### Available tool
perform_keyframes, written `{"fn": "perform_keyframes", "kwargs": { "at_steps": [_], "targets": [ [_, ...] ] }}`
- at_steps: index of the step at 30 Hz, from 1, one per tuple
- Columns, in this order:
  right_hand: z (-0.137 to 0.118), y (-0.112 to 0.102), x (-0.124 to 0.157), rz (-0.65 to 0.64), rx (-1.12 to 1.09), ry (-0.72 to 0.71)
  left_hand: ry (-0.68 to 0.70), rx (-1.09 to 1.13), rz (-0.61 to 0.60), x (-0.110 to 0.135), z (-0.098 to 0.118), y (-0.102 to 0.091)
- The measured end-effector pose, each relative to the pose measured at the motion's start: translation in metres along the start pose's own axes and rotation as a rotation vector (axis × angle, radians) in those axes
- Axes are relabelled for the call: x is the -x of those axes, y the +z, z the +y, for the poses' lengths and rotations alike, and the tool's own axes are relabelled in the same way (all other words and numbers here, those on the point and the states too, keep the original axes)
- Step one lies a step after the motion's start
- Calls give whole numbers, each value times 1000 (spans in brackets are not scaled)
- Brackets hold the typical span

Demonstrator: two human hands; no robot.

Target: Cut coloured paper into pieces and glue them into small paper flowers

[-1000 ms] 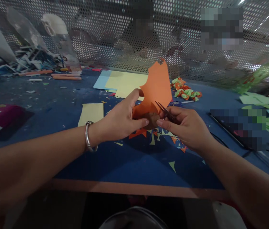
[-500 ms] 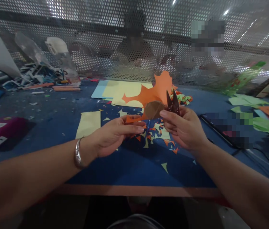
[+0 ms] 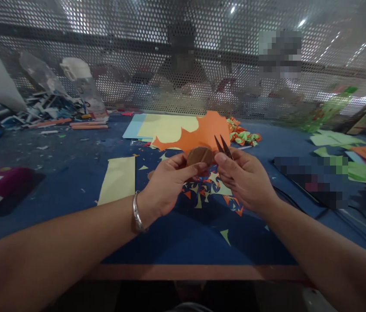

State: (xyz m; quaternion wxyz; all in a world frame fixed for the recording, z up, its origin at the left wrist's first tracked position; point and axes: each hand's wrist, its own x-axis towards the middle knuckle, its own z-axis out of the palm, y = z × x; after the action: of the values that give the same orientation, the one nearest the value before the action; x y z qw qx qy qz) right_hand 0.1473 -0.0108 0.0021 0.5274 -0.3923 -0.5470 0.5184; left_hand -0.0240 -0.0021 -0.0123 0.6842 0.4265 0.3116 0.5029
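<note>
My left hand [image 3: 166, 186], with a silver bangle at its wrist, is closed with thumb and fingers on a brown oval piece [image 3: 199, 156]. A sheet of orange paper [image 3: 206, 132], its edge cut into scallops, stands up just behind the oval. Which fingers bear the paper is hidden. Small scissors [image 3: 223, 146] with dark pointed blades, slightly apart, are gripped in my right hand [image 3: 246, 177], close to the oval's right side. Below both hands, several orange and pale yellow paper scraps [image 3: 199, 197] lie on the blue table.
Behind the hands lie yellow sheets [image 3: 166, 123] and crumpled orange and green paper [image 3: 243, 135]. A pale yellow strip [image 3: 119, 177] and purple box [image 3: 1, 186] are leftward. A phone [image 3: 306, 180], cables and green paper [image 3: 335, 138] are rightward. A perforated metal screen [image 3: 131, 52] stands behind.
My left hand has moved right and taken hold of the brown oval, which was at my right fingertips. The orange paper has come lower and left. The scissors have tilted left.
</note>
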Motion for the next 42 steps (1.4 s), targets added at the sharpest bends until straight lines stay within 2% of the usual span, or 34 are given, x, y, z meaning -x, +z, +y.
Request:
{"fn": "perform_keyframes", "kwargs": {
  "at_steps": [5, 10, 18, 27, 37, 42],
  "targets": [
    [-6, -3, 5, -40, 43, 4, 10, -15, 0, -2, 6, -10],
    [-11, -8, 5, -107, 87, 95, 57, -31, -15, -6, 12, -16],
    [-13, -8, 4, -170, 101, 187, 61, -41, -59, -5, 12, -15],
    [-14, -8, 4, -165, 89, 178, -26, -43, -170, 0, 7, -14],
    [-15, -8, 7, -160, 114, 187, -85, 13, -161, 2, 6, -11],
    [-15, -7, 6, -169, 98, 203, -63, 24, -179, 3, 4, -10]
  ]
}}
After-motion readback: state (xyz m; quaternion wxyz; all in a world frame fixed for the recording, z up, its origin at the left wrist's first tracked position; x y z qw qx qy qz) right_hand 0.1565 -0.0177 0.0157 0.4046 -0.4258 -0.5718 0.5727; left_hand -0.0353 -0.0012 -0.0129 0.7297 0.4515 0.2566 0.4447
